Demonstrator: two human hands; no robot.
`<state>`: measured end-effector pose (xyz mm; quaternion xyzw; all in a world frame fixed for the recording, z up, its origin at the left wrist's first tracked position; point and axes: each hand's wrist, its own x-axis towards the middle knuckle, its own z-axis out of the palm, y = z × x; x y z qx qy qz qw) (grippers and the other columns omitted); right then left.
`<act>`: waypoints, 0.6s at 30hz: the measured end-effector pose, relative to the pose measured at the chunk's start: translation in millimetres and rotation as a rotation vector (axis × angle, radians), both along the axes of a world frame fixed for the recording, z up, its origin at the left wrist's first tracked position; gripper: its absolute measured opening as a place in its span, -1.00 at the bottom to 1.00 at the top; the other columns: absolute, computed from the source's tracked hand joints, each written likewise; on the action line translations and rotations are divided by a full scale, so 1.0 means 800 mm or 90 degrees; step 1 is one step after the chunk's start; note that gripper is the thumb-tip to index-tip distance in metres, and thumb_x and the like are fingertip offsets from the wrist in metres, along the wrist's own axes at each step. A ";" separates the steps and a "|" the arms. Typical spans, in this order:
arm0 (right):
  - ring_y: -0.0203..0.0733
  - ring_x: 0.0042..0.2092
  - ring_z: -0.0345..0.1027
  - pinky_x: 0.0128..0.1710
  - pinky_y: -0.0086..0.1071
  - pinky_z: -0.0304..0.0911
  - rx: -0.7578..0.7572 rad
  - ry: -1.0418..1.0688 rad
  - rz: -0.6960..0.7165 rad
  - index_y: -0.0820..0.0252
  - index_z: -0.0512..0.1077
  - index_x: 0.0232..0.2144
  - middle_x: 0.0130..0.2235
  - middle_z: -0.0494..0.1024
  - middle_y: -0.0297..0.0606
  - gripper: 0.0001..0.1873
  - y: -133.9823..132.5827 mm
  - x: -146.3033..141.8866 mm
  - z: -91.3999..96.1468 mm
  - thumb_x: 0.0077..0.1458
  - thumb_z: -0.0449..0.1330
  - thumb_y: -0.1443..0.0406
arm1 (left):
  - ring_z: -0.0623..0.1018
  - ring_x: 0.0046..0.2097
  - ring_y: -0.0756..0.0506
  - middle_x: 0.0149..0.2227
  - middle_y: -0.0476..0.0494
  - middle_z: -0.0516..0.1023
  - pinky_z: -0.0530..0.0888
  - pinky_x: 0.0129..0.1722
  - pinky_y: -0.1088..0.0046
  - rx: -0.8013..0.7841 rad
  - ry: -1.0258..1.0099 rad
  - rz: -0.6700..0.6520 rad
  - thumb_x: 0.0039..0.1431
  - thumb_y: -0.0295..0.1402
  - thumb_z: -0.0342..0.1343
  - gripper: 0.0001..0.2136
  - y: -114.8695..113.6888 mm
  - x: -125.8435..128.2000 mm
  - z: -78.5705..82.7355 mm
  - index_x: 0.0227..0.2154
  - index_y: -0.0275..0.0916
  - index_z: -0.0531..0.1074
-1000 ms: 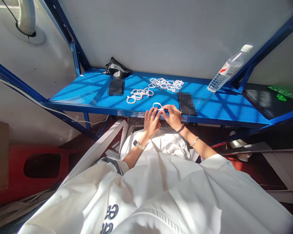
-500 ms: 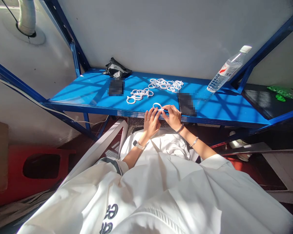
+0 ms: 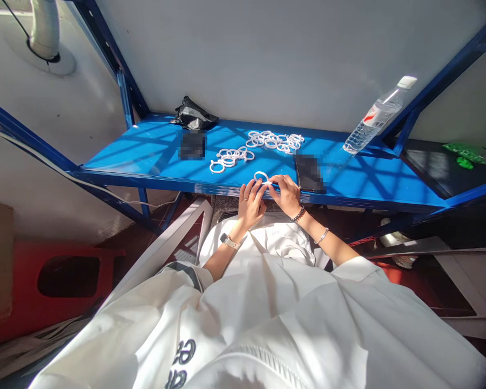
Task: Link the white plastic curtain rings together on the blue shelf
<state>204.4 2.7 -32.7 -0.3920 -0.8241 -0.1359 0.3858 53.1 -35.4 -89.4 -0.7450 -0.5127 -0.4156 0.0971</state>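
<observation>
At the front edge of the blue shelf, both hands are closed on one white plastic ring. My left hand grips its near left side with the fingertips. My right hand pinches it from the right, close to the left fingertips. The ring's near part is covered by the fingers, so its joint cannot be made out. Just beyond lies a small group of similar white rings. A larger pile of white rings sits farther back.
A dark phone-like slab lies right of my right hand. A clear water bottle stands at the back right. A black plastic bag and a blurred dark object are at the left. Blue posts frame the shelf.
Almost nothing differs. The ring between my fingers has shifted very slightly; both hands keep their place and grip.
</observation>
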 end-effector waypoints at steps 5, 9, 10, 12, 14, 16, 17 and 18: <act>-0.16 -0.23 0.45 -0.24 -0.31 0.31 0.004 0.004 -0.002 0.09 0.40 -0.24 -0.24 0.62 -0.24 -0.75 0.000 0.000 0.000 0.37 -0.02 0.15 | 0.23 0.35 -0.23 0.28 -0.23 0.34 0.04 0.39 0.05 0.005 -0.004 -0.008 0.14 -0.46 -0.04 -0.50 0.001 0.000 -0.001 0.18 -0.21 0.33; -0.15 -0.21 0.45 -0.22 -0.29 0.32 0.010 0.005 0.007 0.10 0.41 -0.24 -0.24 0.62 -0.22 -0.71 0.001 0.001 -0.001 0.37 -0.03 0.13 | 0.23 0.36 -0.23 0.28 -0.23 0.33 0.03 0.39 0.03 0.006 -0.004 -0.005 0.14 -0.48 -0.03 -0.50 0.001 0.000 -0.002 0.18 -0.21 0.32; -0.15 -0.20 0.45 -0.21 -0.29 0.32 0.011 0.004 0.008 0.10 0.41 -0.24 -0.23 0.62 -0.22 -0.71 0.001 0.001 -0.001 0.37 -0.03 0.13 | 0.23 0.35 -0.23 0.28 -0.24 0.34 0.03 0.39 0.03 0.014 -0.003 -0.006 0.14 -0.48 -0.03 -0.49 0.001 0.000 -0.002 0.18 -0.21 0.32; -0.15 -0.19 0.45 -0.20 -0.29 0.32 0.010 0.002 0.009 0.10 0.41 -0.25 -0.23 0.62 -0.22 -0.71 0.001 0.002 -0.001 0.37 -0.03 0.13 | 0.24 0.35 -0.23 0.28 -0.25 0.34 0.04 0.39 0.03 0.028 -0.002 -0.007 0.14 -0.49 -0.03 -0.49 0.001 -0.001 -0.003 0.18 -0.21 0.32; -0.16 -0.22 0.44 -0.22 -0.30 0.31 0.010 0.000 0.008 0.11 0.41 -0.27 -0.24 0.62 -0.22 -0.71 0.001 0.002 -0.001 0.37 -0.03 0.13 | 0.23 0.35 -0.23 0.28 -0.25 0.33 0.03 0.39 0.03 0.027 -0.004 -0.009 0.14 -0.48 -0.03 -0.50 0.002 -0.001 -0.004 0.18 -0.21 0.32; -0.16 -0.24 0.44 -0.23 -0.30 0.31 0.012 0.000 0.006 0.11 0.40 -0.28 -0.25 0.61 -0.21 -0.71 0.001 0.002 -0.002 0.37 -0.02 0.13 | 0.22 0.36 -0.24 0.29 -0.24 0.32 0.02 0.39 0.02 0.017 -0.010 -0.014 0.14 -0.48 -0.03 -0.50 0.002 -0.001 -0.004 0.18 -0.20 0.32; -0.17 -0.24 0.43 -0.24 -0.31 0.30 0.013 0.001 0.006 0.11 0.40 -0.29 -0.26 0.61 -0.21 -0.71 0.001 0.001 -0.002 0.37 -0.02 0.14 | 0.21 0.36 -0.24 0.29 -0.24 0.32 0.01 0.39 0.02 0.013 -0.013 -0.017 0.14 -0.47 -0.03 -0.50 0.002 -0.002 -0.004 0.18 -0.19 0.32; -0.16 -0.24 0.44 -0.24 -0.31 0.30 0.015 0.002 0.006 0.11 0.40 -0.29 -0.26 0.61 -0.21 -0.72 0.001 0.001 -0.002 0.37 -0.02 0.14 | 0.21 0.37 -0.24 0.29 -0.23 0.32 0.01 0.39 0.02 0.011 -0.014 -0.020 0.15 -0.47 -0.03 -0.50 0.002 -0.002 -0.005 0.18 -0.19 0.32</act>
